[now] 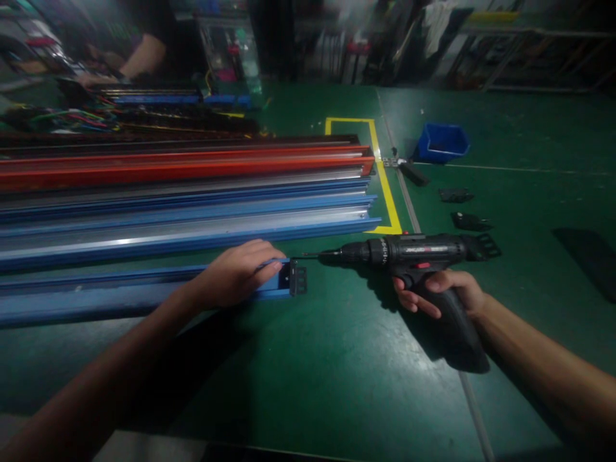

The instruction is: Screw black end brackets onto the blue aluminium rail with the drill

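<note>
My right hand (436, 292) is wrapped round the handle of a black cordless drill (418, 250), whose long bit points left. The bit's tip meets or nearly meets a black end cap (298, 277) on the end of a blue metal profile (144, 295); contact is hard to tell. My left hand (245, 269) grips that profile close to its capped end, fingers closed over the far edge. The profile lies flat and runs off to the left.
Several blue profiles (192, 224) and orange profiles (192, 165) lie behind. Right of them are a blue bin (441, 142), a black-handled clamp-like tool (411, 172) and small black parts (470, 221). Yellow tape (389, 199) marks the green table. Another person's arm (144, 58) is at the back left.
</note>
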`<state>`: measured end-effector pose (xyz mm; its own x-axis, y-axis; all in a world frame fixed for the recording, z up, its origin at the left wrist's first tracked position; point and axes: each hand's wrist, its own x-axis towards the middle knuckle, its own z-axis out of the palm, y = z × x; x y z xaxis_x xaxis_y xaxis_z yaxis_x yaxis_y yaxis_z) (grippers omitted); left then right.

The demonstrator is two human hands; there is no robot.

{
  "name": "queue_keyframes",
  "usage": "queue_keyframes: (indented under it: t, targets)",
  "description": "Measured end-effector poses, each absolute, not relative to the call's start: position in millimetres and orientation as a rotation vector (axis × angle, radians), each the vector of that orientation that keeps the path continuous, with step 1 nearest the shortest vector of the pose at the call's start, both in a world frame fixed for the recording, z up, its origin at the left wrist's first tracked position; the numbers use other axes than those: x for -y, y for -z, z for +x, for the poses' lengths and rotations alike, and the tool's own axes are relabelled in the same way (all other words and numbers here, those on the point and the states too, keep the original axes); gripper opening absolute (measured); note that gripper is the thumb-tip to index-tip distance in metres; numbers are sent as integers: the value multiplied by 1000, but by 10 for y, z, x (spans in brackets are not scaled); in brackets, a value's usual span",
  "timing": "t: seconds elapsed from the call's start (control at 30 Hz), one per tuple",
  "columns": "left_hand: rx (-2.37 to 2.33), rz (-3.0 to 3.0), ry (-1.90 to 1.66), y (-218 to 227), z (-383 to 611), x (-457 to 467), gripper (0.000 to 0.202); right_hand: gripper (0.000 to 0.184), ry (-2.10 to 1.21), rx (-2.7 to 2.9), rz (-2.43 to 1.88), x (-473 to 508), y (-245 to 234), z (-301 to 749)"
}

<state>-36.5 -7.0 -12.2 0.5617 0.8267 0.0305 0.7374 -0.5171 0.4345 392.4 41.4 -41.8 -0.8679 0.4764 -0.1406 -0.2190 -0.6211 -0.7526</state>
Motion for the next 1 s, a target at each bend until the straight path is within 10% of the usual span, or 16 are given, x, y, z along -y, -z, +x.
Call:
queue_keyframes:
  t: [1.0]
  targets:
    - [-1323, 2379, -321, 136, -330, 59, 40, 44, -2499, 1129, -502, -427, 483, 3912]
